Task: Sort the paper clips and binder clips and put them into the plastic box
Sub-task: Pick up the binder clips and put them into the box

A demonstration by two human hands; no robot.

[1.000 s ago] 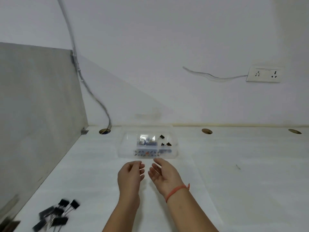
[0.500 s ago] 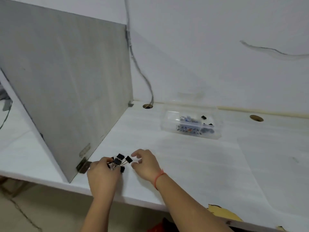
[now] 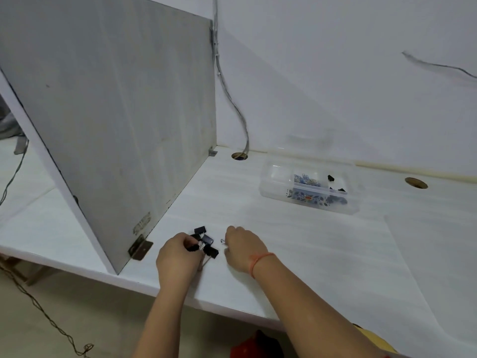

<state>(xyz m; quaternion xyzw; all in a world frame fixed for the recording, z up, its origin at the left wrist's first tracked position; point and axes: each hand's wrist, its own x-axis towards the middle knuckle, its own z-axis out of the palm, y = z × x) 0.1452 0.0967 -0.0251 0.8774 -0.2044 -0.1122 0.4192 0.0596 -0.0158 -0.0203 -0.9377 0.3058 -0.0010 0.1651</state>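
Several black binder clips (image 3: 204, 242) lie in a small heap on the white desk (image 3: 296, 241) near its front edge. My left hand (image 3: 178, 257) covers the heap's left side, fingers closed on one of the clips. My right hand (image 3: 244, 248) sits just right of the heap, fingers curled around a binder clip whose wire handle (image 3: 223, 241) pokes out. The clear plastic box (image 3: 309, 188) stands open farther back to the right. It holds blue paper clips (image 3: 305, 179) in one section and a few black binder clips (image 3: 335, 183) in another.
A tall grey divider panel (image 3: 124, 112) stands along the left, with a metal bracket (image 3: 140, 248) at its front corner. Cable holes (image 3: 239, 156) (image 3: 416, 183) sit along the back edge, and a cable (image 3: 232, 99) runs down the wall. The desk's front edge lies just below my hands.
My view swung left from the box to the heap of binder clips. Both hands came back from the box to the heap and closed on clips.
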